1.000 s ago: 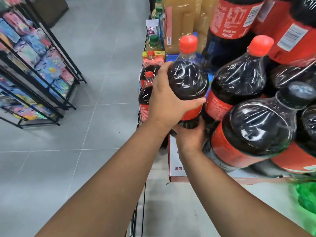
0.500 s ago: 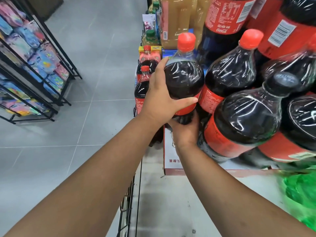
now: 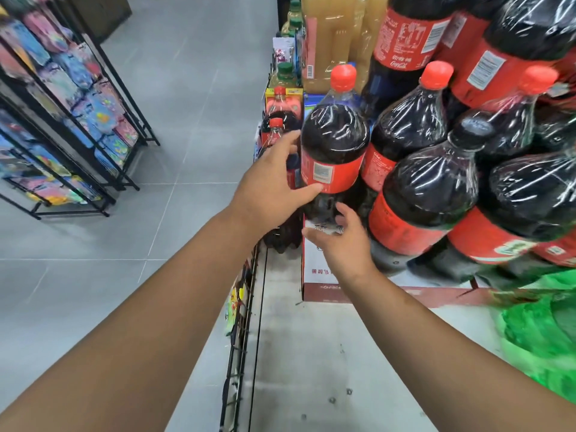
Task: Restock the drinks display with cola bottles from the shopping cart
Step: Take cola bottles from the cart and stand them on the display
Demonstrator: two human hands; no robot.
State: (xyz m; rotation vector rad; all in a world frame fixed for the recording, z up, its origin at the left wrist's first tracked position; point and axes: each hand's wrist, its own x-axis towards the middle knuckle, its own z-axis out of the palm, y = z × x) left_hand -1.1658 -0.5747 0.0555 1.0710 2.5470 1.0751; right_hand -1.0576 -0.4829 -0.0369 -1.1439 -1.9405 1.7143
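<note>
Grip wide on both sides, the left hand [image 3: 271, 179] flanks the upright cola bottle [image 3: 335, 145] (thumb seemingly brushing its label), the right hand [image 3: 344, 244] hovering at its base, at the drinks display's [image 3: 314, 271] left end.

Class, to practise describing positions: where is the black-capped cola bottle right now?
In the head view, the black-capped cola bottle sits right of centre, just right of the right hand and in front of a red-capped cola bottle.
</note>
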